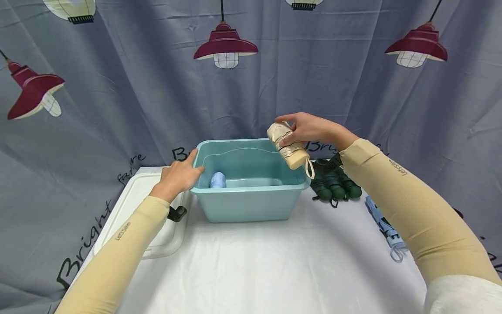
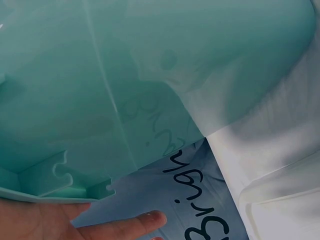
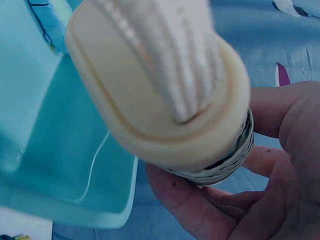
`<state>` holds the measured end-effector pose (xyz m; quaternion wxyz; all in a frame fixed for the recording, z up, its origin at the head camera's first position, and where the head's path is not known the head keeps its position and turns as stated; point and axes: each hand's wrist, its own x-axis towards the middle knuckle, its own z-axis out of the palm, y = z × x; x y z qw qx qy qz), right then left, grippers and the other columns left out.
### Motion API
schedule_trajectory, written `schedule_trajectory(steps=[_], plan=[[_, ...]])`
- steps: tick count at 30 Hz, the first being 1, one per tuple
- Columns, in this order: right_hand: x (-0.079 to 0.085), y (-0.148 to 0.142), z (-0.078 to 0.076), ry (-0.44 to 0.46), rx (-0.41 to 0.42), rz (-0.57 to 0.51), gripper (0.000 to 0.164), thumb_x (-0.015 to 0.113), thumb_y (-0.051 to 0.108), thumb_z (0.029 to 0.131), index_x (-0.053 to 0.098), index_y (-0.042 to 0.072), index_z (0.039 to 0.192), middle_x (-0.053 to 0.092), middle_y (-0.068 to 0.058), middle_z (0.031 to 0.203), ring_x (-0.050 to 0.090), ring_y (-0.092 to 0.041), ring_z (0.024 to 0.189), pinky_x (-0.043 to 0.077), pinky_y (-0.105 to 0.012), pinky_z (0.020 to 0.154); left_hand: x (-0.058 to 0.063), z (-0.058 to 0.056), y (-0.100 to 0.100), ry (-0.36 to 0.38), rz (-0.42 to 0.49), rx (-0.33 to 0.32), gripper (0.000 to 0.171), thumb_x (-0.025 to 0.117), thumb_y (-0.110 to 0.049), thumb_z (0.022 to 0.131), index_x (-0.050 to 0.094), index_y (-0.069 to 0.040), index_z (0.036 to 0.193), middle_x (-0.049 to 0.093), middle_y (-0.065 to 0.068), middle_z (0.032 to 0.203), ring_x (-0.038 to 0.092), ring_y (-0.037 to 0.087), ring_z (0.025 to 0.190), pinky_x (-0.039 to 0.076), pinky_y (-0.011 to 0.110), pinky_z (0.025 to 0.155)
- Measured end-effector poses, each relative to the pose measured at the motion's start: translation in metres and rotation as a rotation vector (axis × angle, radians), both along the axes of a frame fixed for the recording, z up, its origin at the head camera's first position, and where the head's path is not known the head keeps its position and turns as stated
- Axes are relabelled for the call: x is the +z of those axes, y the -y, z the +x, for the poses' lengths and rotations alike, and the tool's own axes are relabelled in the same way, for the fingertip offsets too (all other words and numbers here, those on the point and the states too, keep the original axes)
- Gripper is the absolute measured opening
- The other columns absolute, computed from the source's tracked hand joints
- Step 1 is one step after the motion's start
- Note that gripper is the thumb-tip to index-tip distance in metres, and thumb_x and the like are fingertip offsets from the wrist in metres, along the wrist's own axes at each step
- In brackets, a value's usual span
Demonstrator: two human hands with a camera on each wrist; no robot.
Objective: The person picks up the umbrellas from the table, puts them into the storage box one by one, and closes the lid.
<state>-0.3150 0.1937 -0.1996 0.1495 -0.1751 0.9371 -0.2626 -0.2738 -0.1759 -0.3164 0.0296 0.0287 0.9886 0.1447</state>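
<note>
My right hand (image 1: 311, 128) grips a cream folded umbrella (image 1: 288, 146) above the right rim of a teal plastic bin (image 1: 243, 205). The umbrella is tilted, its flat handle end lower and towards me, with a wrist loop (image 1: 310, 168) hanging from it. In the right wrist view, my thumb and fingers (image 3: 175, 192) wrap its far part. My left hand (image 1: 180, 174) rests on the bin's left rim, thumb over the edge, and the left wrist view shows a straight finger (image 2: 125, 227) outside the wall. Inside the bin, at the left, lies a light blue rolled umbrella (image 1: 218, 180), partly hidden by the front wall.
Several dark green folded umbrellas (image 1: 335, 185) lie right of the bin. Further right, a blue folded umbrella (image 1: 386, 226) is partly behind my right sleeve. A white lid (image 1: 164, 246) lies left of the bin on the white-covered table (image 1: 274, 261). A grey printed curtain (image 1: 157, 87) hangs behind.
</note>
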Motion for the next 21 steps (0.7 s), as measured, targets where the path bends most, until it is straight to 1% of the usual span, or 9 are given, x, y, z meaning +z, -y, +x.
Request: schedule_trajectory(steps=[2,6,9,14,21], plan=[[-0.002,0.007,-0.003,0.024,0.004,-0.012,0.083,0.075,0.031,0.091,0.030,0.024,0.160,0.055,-0.017,0.130,0.058,-0.027,0.110,0.053,-0.036,0.083,0.001,0.001,0.000,0.004,-0.008,0.000,0.076,0.033,-0.053,0.100,0.003,-0.026,0.164,0.044,0.024,0.154,0.052,0.045,0.127,0.034,0.065,0.101],[-0.005,0.021,-0.010,0.043,0.022,-0.007,0.083,0.076,0.030,0.091,0.031,0.022,0.160,0.056,-0.016,0.131,0.060,-0.026,0.105,0.053,-0.034,0.080,0.002,0.002,0.000,0.005,-0.009,0.004,0.075,0.033,-0.053,0.100,0.003,-0.026,0.164,0.043,0.023,0.154,0.050,0.045,0.129,0.033,0.066,0.102],[-0.006,0.031,-0.013,0.054,0.034,0.009,0.083,0.076,0.029,0.091,0.031,0.022,0.160,0.054,-0.013,0.137,0.060,-0.025,0.103,0.053,-0.033,0.079,0.001,0.004,-0.001,0.008,-0.006,0.004,0.076,0.034,-0.053,0.100,0.004,-0.027,0.164,0.043,0.023,0.154,0.050,0.045,0.130,0.033,0.065,0.102],[-0.010,0.043,-0.021,0.103,0.038,0.011,0.083,0.077,0.029,0.090,0.032,0.023,0.160,0.047,-0.012,0.145,0.060,-0.024,0.105,0.054,-0.033,0.081,0.002,0.003,0.000,0.009,-0.004,0.011,0.076,0.034,-0.053,0.100,0.003,-0.027,0.164,0.044,0.023,0.154,0.052,0.044,0.127,0.033,0.065,0.101],[-0.016,0.053,-0.028,0.172,0.046,-0.011,0.084,0.077,0.027,0.090,0.032,0.023,0.160,0.048,-0.012,0.143,0.064,-0.023,0.103,0.056,-0.033,0.082,0.002,0.002,-0.002,0.008,0.006,0.010,0.076,0.034,-0.052,0.100,0.004,-0.027,0.164,0.045,0.023,0.153,0.051,0.043,0.128,0.032,0.066,0.102]])
